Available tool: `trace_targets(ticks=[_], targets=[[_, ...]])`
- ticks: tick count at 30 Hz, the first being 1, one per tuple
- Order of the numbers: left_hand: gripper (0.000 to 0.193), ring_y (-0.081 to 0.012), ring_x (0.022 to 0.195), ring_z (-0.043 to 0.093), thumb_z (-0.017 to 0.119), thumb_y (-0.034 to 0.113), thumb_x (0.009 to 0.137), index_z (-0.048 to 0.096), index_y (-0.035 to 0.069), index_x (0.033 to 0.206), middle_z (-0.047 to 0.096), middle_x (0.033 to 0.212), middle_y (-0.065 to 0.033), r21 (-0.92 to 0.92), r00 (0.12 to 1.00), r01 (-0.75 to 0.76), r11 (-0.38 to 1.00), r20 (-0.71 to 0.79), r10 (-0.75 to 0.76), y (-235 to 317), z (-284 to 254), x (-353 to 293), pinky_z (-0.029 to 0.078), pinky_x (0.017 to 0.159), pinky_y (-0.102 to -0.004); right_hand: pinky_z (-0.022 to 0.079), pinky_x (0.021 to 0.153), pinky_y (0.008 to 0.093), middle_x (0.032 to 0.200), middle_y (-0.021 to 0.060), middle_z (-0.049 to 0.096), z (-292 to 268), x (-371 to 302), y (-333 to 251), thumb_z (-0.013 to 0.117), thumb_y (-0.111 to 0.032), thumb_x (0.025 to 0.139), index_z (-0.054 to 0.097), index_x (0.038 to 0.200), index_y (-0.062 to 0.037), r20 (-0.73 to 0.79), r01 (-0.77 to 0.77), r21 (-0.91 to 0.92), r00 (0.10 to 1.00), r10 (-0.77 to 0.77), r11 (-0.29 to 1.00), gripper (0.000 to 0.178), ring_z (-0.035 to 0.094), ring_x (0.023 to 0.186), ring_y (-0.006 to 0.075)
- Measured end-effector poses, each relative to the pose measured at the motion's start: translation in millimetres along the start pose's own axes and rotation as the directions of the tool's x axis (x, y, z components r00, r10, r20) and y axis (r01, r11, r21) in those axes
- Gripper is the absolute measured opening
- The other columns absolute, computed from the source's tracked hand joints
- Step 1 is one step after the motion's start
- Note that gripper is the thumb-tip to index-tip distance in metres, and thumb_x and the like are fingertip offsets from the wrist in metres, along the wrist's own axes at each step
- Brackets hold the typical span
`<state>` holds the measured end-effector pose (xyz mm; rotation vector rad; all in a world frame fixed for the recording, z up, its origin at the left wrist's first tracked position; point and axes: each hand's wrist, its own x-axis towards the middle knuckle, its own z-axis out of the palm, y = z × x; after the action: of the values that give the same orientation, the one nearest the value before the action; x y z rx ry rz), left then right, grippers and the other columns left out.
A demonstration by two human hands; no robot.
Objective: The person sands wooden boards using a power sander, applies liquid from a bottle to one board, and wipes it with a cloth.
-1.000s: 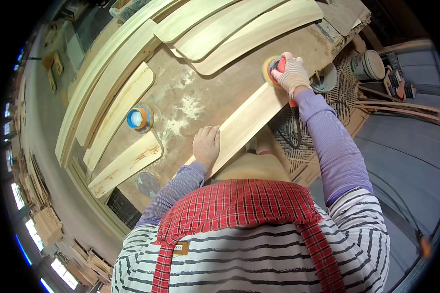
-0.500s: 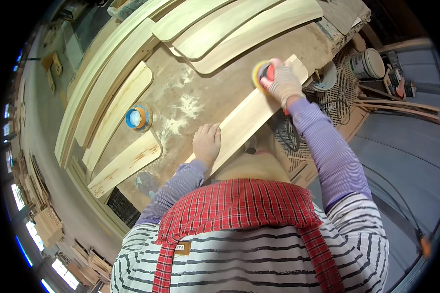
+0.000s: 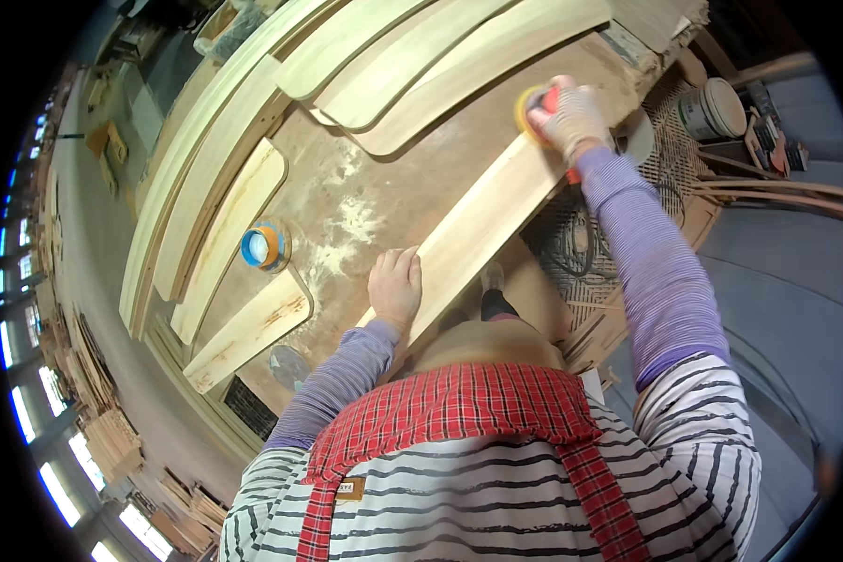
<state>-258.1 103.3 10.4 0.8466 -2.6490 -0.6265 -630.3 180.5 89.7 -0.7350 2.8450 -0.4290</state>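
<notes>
A long pale wooden board [image 3: 482, 225] lies slantwise along the near edge of the worktable. My bare left hand [image 3: 396, 286] holds down its near left part, with the fingers close together over the board. At the far right end, my gloved right hand [image 3: 576, 122] is wrapped round a red and black powered sander [image 3: 534, 116] with a yellow pad. The sander is on or just above the board's end; the glove partly hides it, along with the contact below. Pale dust [image 3: 356, 220] is spread on the table left of the board.
Several curved wooden boards [image 3: 440, 66] lie across the far and left table. A blue and orange tape roll [image 3: 260, 246] stands near a shorter board [image 3: 253, 323]. Right of the table are a white bucket [image 3: 712, 110], a dark hose [image 3: 581, 239] and thin wood strips [image 3: 777, 194].
My right hand has moved the sander slightly farther away and to the right, towards the board's far end. My left hand stays in about the same place on the board.
</notes>
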Motion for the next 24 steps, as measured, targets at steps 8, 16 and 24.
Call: trace_targets(ticks=[8,16,24], targets=[[0.018,-0.0284,0.093,0.058,0.057,0.019,0.096,0.068,0.013,0.109,0.062,0.095,-0.0077,0.065,0.999,0.002,0.998,0.041,-0.005,5,0,2,0.048,0.083,-0.0403,0.055,0.087,0.0499,0.124,0.0196,0.050,7,-152,-20,0.073,-0.030,0.081,0.053,0.123,-0.0243,0.455,0.269,0.089,0.845,-0.279,0.959,0.047,0.063,0.106,0.0409],[0.017,-0.0286,0.093,0.058,0.059,0.016,0.094,0.068,0.012,0.108,0.062,0.093,-0.0081,0.056,0.999,-0.022,0.998,0.040,0.020,5,1,5,0.048,0.083,-0.0406,0.050,0.097,0.0449,0.124,0.0261,0.051,-26,-4,62,0.079,-0.032,0.076,0.050,0.131,-0.0127,0.106,-0.087,0.146,0.992,0.071,0.985,0.065,0.060,0.110,0.0440],[0.020,-0.0271,0.095,0.058,0.058,0.019,0.096,0.069,0.014,0.111,0.061,0.097,-0.0070,0.106,0.997,0.056,0.993,0.051,-0.062,5,4,2,0.048,0.083,-0.0399,0.051,0.097,0.0462,0.128,0.0257,0.049,-6,-58,26,0.077,-0.032,0.079,0.051,0.128,-0.0178,0.285,0.132,0.077,0.947,-0.148,0.988,0.058,0.061,0.110,0.0432]])
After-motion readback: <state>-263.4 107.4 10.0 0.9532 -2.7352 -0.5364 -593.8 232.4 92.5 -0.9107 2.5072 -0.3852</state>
